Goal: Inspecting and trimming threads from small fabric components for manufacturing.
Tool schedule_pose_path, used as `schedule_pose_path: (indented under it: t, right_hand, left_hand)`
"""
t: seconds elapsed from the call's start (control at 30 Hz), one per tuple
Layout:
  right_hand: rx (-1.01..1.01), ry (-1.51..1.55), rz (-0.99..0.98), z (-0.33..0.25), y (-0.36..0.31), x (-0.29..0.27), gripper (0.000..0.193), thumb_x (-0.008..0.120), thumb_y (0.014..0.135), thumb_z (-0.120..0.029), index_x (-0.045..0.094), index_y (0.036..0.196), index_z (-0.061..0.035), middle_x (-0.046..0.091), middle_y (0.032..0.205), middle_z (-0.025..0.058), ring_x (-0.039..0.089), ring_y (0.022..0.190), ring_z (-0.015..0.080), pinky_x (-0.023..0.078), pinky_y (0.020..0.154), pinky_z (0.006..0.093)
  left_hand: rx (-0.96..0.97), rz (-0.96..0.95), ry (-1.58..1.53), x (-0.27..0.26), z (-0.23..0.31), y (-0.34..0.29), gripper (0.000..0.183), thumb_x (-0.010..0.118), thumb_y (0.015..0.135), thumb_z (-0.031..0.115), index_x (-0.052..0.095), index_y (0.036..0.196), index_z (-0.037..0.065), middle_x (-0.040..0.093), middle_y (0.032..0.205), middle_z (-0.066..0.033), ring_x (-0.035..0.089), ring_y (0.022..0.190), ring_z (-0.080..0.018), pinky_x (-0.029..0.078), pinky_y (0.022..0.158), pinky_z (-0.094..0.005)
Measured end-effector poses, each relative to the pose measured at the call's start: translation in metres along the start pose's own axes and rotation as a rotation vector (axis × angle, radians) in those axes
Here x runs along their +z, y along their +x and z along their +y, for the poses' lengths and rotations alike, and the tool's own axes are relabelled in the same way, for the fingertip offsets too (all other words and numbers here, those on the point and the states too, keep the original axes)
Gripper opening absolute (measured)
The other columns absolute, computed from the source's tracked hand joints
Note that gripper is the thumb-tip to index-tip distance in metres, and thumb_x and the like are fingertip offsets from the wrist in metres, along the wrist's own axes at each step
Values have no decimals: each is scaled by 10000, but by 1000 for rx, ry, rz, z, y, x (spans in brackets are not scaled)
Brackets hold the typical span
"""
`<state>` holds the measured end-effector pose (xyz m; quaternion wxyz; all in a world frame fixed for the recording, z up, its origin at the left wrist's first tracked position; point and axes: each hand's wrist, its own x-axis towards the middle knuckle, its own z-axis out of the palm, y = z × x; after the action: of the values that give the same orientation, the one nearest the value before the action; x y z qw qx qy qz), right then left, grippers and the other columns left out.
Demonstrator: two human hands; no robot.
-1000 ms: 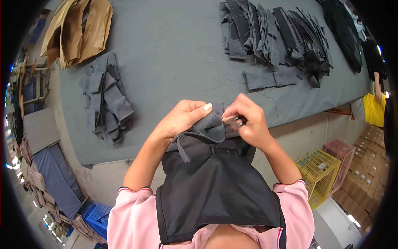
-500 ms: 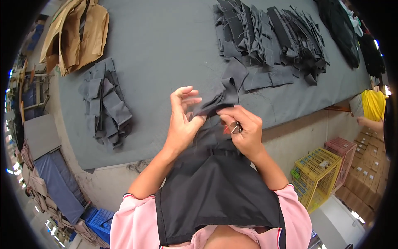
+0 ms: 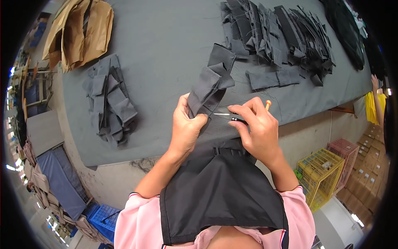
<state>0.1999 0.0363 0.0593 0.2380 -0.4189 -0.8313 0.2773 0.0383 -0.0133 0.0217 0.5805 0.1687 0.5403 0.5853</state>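
My left hand (image 3: 185, 126) is closed on a dark grey fabric strip (image 3: 207, 89), thumb on top. The strip is folded over itself and slants up and away over the table. Just to its right, my right hand (image 3: 259, 128) is closed around what look like small thread snips (image 3: 222, 114). A thin bright blade points left toward the strip's lower edge, and a dark part with shiny dots sits at my fingertips. An orange end stands out behind my fingers. The palm hides much of the tool.
Grey cloth covers the table (image 3: 166, 50). A pile of grey strips (image 3: 110, 101) lies left, with a brown paper bag (image 3: 78, 35) beyond. More strips (image 3: 269, 35) lie far right, near a single flat strip (image 3: 273, 79). Yellow crate (image 3: 319, 174) and another person's arm (image 3: 376, 99) are right.
My right hand has drawn away to the right from the fabric, and the tool's blade now shows. The strip in my left hand has swung more upright. The view has shifted slightly.
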Motion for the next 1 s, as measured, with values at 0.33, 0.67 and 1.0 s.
schedule_pose_path:
  t: [0.33,0.67,1.0]
  right_hand:
    - [-170,-84,-76,6,11,7,258,706,624,-80,589,854,-68,465,754,31,498,564,193,388,522,305]
    - [-213,-222,-120,-4,12,0,222,684,643,-85,585,838,-48,479,752,27,528,591,177,403,531,304]
    - [-173,-150,-133,-1,14,-3,210,687,641,-76,580,820,-48,487,747,36,552,616,184,406,530,304]
  left_hand:
    - [3,5,-9,2,0,-3,481,483,670,-67,412,1146,-46,515,1029,-66,489,899,-91,396,806,-210]
    - [-14,-5,26,2,-3,-3,486,473,666,-91,443,1148,-42,533,1055,-65,510,931,-94,404,823,-224]
    - [-33,15,95,3,1,-3,489,491,653,-66,449,1140,-46,540,1039,-62,505,931,-99,390,843,-226]
